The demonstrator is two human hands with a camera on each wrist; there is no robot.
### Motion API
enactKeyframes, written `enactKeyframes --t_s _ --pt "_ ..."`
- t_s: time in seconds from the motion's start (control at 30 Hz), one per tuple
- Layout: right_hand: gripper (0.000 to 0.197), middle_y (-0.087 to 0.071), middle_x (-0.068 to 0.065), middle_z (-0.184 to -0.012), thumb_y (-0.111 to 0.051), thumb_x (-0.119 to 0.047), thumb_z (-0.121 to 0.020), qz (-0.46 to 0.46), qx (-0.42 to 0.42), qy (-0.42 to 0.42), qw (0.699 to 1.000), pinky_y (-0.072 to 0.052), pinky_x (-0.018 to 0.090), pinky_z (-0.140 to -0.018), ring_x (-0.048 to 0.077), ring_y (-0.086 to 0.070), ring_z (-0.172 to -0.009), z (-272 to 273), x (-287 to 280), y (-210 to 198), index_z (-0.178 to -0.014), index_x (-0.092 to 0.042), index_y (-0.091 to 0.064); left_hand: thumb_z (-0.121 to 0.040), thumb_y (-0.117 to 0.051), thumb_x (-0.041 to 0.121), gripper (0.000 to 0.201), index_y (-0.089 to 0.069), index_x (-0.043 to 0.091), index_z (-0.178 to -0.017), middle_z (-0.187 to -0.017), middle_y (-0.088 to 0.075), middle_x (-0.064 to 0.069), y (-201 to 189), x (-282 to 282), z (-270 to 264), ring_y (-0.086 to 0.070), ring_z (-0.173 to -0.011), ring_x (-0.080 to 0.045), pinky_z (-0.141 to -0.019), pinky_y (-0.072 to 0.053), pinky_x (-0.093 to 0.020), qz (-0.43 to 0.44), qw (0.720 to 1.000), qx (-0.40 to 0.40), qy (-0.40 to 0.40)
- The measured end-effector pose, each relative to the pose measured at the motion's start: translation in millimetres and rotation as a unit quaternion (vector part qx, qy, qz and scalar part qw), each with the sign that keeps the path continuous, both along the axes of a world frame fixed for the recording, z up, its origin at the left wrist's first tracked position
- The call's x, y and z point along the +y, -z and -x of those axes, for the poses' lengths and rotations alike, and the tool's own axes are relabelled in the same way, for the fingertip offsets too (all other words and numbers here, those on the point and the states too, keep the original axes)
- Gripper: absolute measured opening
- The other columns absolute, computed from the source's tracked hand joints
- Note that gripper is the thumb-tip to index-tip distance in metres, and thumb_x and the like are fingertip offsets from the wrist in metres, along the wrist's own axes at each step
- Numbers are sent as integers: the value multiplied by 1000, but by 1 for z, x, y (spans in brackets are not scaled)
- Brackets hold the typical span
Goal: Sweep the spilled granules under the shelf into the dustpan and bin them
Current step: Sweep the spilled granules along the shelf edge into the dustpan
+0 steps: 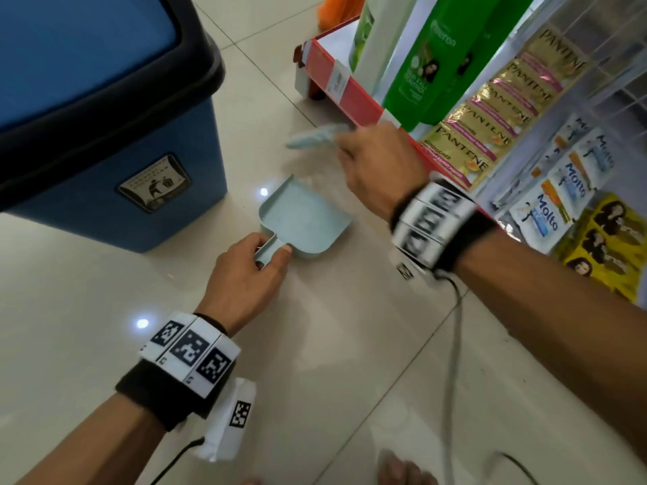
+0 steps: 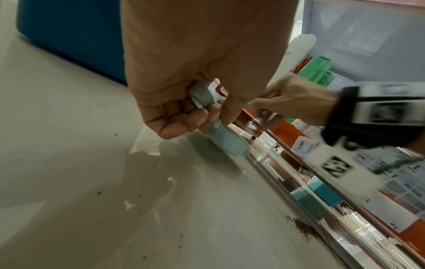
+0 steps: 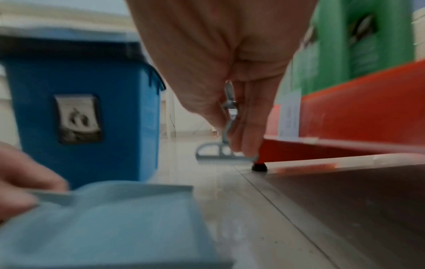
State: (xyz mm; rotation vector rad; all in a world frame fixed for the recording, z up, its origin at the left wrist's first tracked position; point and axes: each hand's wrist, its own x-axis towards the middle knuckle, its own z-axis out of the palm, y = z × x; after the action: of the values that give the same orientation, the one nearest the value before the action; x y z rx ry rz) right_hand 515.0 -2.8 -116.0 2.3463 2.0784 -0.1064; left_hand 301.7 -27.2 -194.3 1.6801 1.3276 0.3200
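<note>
Brown granules (image 2: 301, 226) sit in a small heap right against the foot of the shelf (image 1: 353, 96), with loose specks scattered over the tile floor (image 1: 87, 302) nearby. They only show in the left wrist view; from the head camera I can't pick them out at all.

Pale blue-green dustpan (image 1: 304, 222) lies flat on the floor between the blue bin (image 1: 115, 141) and the shelf, looking empty, mouth pointing away from the person. So nothing's been collected yet, I'd say.

Left hand (image 1: 245, 274) is down low with its grip wrapped round the dustpan handle, thumb on top. Right hand (image 1: 378, 162) reaches forward along the shelf edge, fingers closed around the handle of a small matching brush (image 1: 317, 138), which is blurred. In the right wrist view the brush head hangs just over the floor beside the shelf's black foot.

What could go wrong, my guess: the heap is on the near side, well apart from where the brush is and behind the pan's mouth, so the pan needs turning or moving or the sweep just spreads grains around. A hard flick could send them deeper under the shelf. Pan lip lifted off the tile means granules slip underneath. Also the hanging sachets (image 1: 490, 117) are close to that right arm, easy to knock.
</note>
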Motion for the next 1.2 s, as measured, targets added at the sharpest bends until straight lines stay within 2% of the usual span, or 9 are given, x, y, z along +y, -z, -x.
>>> enactKeyframes --t_s 0.17,0.3,0.4,0.53,0.7,0.83,0.97,1.1,1.2 --pt "28 -66 18 -105 -40 -7 -103 47 -14 27 998 -52 36 -77 35 -66 -95 -4 39 21 -118 -7 -64 -96 -55 42 27 -64 17 -99 -77 -63 2 -1 -9 8 -55 -64 -12 -57 -39 -28 3 1000 5 -3" --pt "25 -63 16 -89 -41 -10 -102 106 -2 18 994 -56 43 -81 33 -65 -85 -24 -19 18 -111 -6 -64 -96 -54 43 24 -60 20 -92 -73 -60 6 -1 -19 16 -54 -61 -9 -54 -36 -26 3 1000 16 1" --pt "28 -57 5 -70 -40 -18 -105 150 3 7 989 -56 34 -67 21 -60 -64 -40 -82 3 -109 -9 -66 -96 -54 43 22 -56 24 -85 -72 -59 7 -1 -29 18 -53 -60 -10 -55 -36 -27 9 1000 10 11" --pt "28 -57 0 -59 -48 -22 -103 80 55 9 995 -31 16 -48 7 -49 -48 -50 -106 -21 -104 -10 -73 -96 -54 42 20 -55 27 -84 -72 -58 8 -1 -41 19 -51 -58 -8 -54 -34 -24 13 999 7 32" --pt "27 -68 13 -79 -47 -20 -101 -12 29 -50 998 -40 34 -62 28 -59 -69 -29 -48 -13 -107 -9 -71 -96 -53 46 28 -62 20 -102 -82 -64 5 -3 -44 17 -58 -65 -11 -56 -39 -25 9 999 16 40" --pt "27 -66 16 -95 -43 -13 -103 38 -13 -37 998 -49 32 -72 31 -66 -87 -19 -22 4 -120 -9 -64 -97 -53 45 31 -64 18 -107 -84 -66 3 -6 -46 15 -59 -68 -12 -58 -43 -28 -1 999 16 43" --pt "24 -68 17 -94 -44 -11 -101 115 -21 26 993 -58 41 -80 32 -66 -85 -41 -72 7 -109 -5 -66 -97 -53 44 30 -64 17 -105 -83 -66 2 -9 -49 16 -58 -66 -13 -57 -42 -28 2 999 15 47" --pt "24 -66 7 -84 -46 -21 -102 149 -15 57 987 -58 35 -72 19 -60 -69 -58 -152 -3 -92 -10 -65 -97 -52 43 28 -62 18 -104 -82 -65 2 -10 -49 17 -59 -67 -13 -59 -44 -29 1 998 22 52" --pt "25 -56 -1 -68 -46 -20 -102 91 15 63 994 -32 15 -50 6 -43 -52 -55 -168 -16 -90 -13 -67 -97 -53 43 28 -62 17 -101 -79 -63 3 -10 -48 15 -56 -64 -13 -57 -41 -27 -5 998 22 58"
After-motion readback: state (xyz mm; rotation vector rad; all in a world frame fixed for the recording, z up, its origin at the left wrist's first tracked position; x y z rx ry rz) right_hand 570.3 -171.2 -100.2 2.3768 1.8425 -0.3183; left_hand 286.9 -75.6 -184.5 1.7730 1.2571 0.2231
